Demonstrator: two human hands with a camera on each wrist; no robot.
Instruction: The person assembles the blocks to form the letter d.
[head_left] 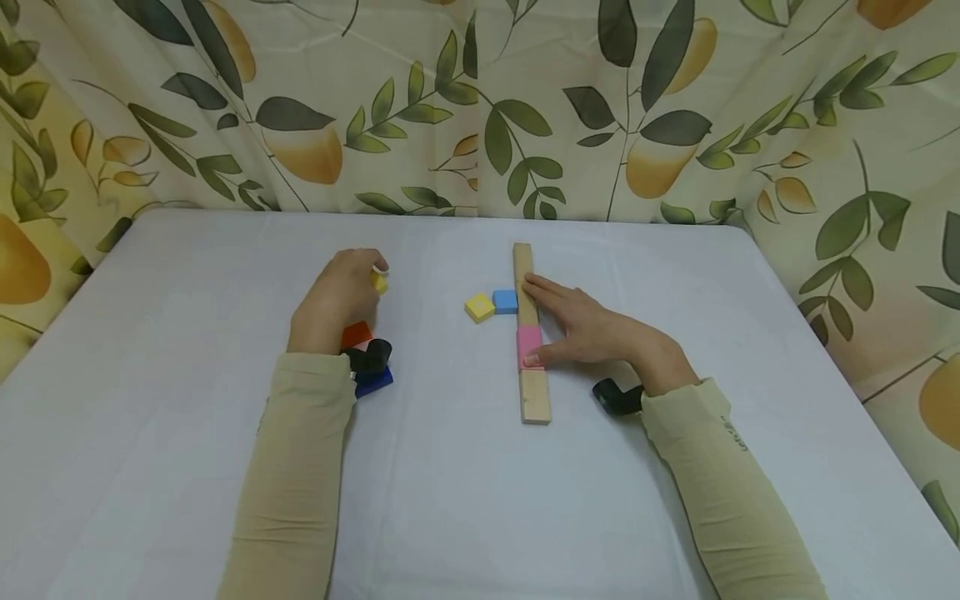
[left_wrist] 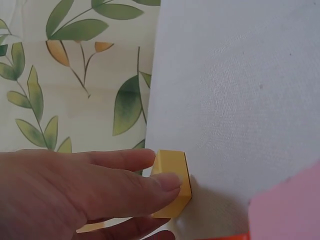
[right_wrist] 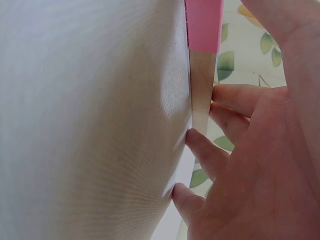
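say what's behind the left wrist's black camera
Parts of a red block, a pink block and a dark blue block show around the camera; their covered parts can't be seen.

I see long khaki sleeves (head_left: pixel 300 467), creased here and there, with small dark lettering (head_left: pixel 735 434) near the right cuff (head_left: pixel 690 402); a rounded black device (head_left: pixel 371 357) juts out by each wrist (head_left: pixel 667 375), and the hands (head_left: pixel 337 302) are bare

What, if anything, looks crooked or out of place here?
The yellow block beside the light blue block looks askew: it sits turned at an angle, while the blue one lies roughly square to the row of blocks.
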